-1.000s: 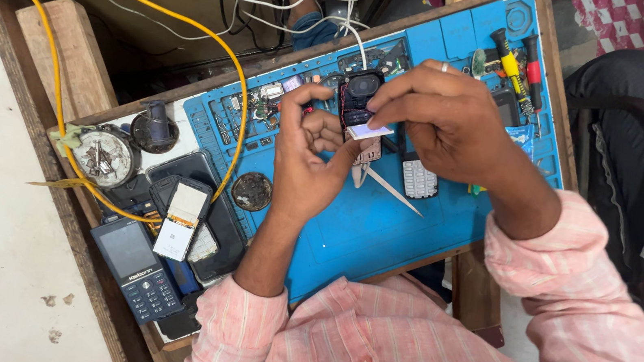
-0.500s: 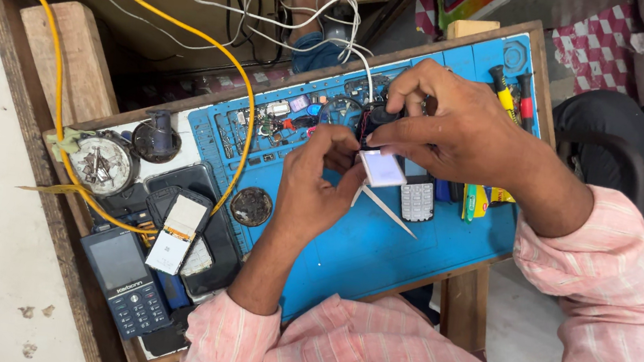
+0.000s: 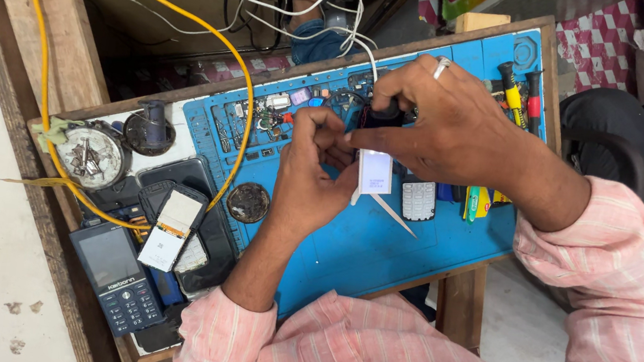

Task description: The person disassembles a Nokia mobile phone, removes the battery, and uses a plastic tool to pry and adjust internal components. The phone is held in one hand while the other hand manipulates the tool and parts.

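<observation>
Black, a small phone part (image 3: 383, 117) is being pinched between the left hand (image 3: 315, 168) and right hand (image 3: 436, 117), both grips clamped on it, above the blue desk mat (image 3: 379, 245).

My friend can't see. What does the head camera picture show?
Two hands, left hand and right hand, hold a small black phone part with a white rectangular screen piece above a blue rubber work mat. A dark keypad phone lies at the bench's left end.

even daylight, sharp, soft shadows
</observation>
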